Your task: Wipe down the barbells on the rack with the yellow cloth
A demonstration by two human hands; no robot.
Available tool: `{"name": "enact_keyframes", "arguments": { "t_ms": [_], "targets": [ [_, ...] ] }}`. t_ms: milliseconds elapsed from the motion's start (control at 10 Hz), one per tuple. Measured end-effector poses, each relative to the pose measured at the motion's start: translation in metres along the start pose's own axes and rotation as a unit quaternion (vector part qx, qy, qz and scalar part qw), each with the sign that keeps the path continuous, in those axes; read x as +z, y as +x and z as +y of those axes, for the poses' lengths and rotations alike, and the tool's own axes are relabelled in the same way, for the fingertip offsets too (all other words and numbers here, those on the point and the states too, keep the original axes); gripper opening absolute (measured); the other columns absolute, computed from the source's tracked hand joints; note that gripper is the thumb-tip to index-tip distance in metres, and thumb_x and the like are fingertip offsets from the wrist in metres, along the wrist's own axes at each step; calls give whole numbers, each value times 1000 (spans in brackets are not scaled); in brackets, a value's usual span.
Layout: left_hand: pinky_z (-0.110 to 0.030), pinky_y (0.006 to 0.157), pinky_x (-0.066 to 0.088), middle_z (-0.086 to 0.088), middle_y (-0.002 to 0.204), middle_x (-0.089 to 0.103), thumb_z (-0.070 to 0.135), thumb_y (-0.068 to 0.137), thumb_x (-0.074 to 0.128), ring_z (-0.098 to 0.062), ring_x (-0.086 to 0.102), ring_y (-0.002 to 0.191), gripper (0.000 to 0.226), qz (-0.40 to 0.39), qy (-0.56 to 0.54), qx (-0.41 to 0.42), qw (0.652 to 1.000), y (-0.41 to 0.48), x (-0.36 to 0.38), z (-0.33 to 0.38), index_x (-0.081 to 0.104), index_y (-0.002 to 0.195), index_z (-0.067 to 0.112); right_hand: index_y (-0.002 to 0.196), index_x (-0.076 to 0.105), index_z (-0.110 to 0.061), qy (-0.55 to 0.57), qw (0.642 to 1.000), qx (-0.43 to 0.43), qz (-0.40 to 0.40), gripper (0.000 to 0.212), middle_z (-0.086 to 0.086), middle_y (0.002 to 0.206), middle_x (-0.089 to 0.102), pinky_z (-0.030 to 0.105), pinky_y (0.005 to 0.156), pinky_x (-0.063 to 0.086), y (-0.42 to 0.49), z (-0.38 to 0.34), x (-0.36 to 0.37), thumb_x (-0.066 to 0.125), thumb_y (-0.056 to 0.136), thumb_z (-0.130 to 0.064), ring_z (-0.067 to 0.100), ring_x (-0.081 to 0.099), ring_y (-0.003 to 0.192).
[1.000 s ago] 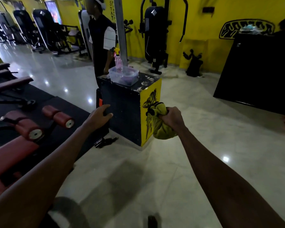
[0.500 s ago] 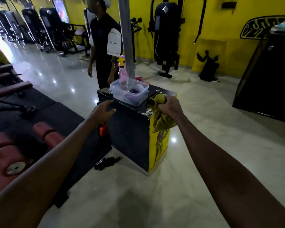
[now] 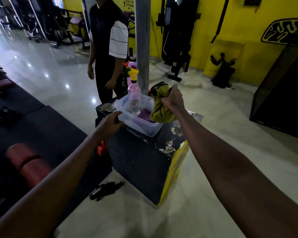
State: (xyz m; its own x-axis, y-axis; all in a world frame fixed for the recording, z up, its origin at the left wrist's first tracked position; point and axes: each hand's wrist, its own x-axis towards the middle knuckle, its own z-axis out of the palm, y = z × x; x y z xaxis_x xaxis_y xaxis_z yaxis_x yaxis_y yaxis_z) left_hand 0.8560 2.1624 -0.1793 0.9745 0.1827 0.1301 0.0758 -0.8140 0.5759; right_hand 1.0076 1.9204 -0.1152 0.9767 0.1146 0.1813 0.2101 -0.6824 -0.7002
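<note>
My right hand (image 3: 173, 100) grips the bunched yellow cloth (image 3: 160, 109) and holds it over the right end of a clear plastic tub (image 3: 141, 125). The tub stands on a black and yellow box (image 3: 144, 162) and holds a pink spray bottle (image 3: 133, 95) with a yellow nozzle and a purple cloth (image 3: 144, 114). My left hand (image 3: 109, 125) touches the tub's near left corner with loosely bent fingers. No barbell rack is in view.
A person in a black and white shirt (image 3: 108, 48) stands just behind the box beside a grey pillar (image 3: 142, 43). Red padded benches (image 3: 27, 162) on dark mats lie to the left. A black item (image 3: 105, 190) lies on the floor by the box. Gym machines line the yellow wall.
I have come closer to the box. My right hand carried the yellow cloth up and over the tub. My left hand moved from the box's side to the tub's corner.
</note>
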Motion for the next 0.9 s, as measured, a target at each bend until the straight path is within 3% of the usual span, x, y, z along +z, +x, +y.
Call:
{"name": "enact_keyframes", "arguments": {
  "t_ms": [100, 200, 400, 500, 600, 700, 800, 900],
  "targets": [
    [-46, 96, 49, -13, 129, 60, 20, 88, 68, -29, 60, 114, 51, -2, -17, -9, 1000, 40, 4, -17, 51, 136, 12, 125, 42, 1, 20, 1000, 3, -10, 59, 23, 127, 45, 36, 73, 41, 49, -5, 43, 75, 84, -26, 39, 56, 109],
    [-43, 95, 49, -14, 129, 59, 20, 90, 66, -29, 60, 113, 52, -11, -18, -14, 1000, 56, 8, -22, 49, 138, 12, 125, 41, 1, 19, 999, 15, -35, 62, 23, 127, 43, 40, 74, 47, 72, -1, 71, 75, 83, -28, 42, 57, 107],
    [-31, 86, 44, -12, 129, 57, 22, 93, 62, -16, 58, 96, 51, -24, -28, -18, 999, 82, 23, -31, 46, 141, 16, 141, 39, -3, -86, 991, 35, -93, 76, 22, 143, 39, 47, 97, 46, 95, 29, 135, 77, 83, -33, 40, 51, 124],
    [-26, 85, 40, -11, 136, 53, 22, 94, 61, -9, 55, 91, 51, -35, -30, -18, 999, 88, 32, -32, 46, 142, 16, 134, 49, -2, -180, 976, 29, -116, 60, 21, 139, 49, 44, 94, 49, 93, 48, 168, 73, 88, -32, 38, 53, 124],
    [-25, 86, 38, -10, 139, 50, 23, 95, 61, -7, 53, 93, 51, -47, -32, -26, 998, 91, 35, -34, 45, 143, 16, 131, 53, 0, -187, 973, 19, -134, 51, 21, 137, 53, 42, 89, 51, 89, 55, 179, 68, 91, -28, 38, 55, 122],
    [-25, 87, 38, -9, 136, 52, 23, 95, 60, -8, 53, 97, 48, -45, -26, -20, 998, 94, 42, -36, 47, 141, 18, 133, 53, 0, -123, 981, 24, -150, 53, 22, 133, 55, 46, 89, 52, 86, 58, 172, 63, 91, -31, 41, 57, 118],
    [-26, 91, 40, -6, 129, 58, 21, 94, 60, -10, 54, 103, 41, -19, -30, 5, 999, 96, 46, -24, 53, 134, 20, 129, 56, -1, -59, 992, 19, -109, 51, 22, 127, 57, 45, 88, 53, 88, 63, 155, 59, 91, -33, 40, 60, 113],
    [-29, 90, 47, 3, 115, 64, 19, 94, 60, -10, 58, 103, 30, 14, -79, 44, 996, 102, 54, 6, 63, 123, 18, 99, 67, 1, 18, 999, -27, 10, 32, 21, 101, 66, 40, 75, 50, 89, 79, 120, 49, 91, -25, 38, 63, 92]
  ]
}}
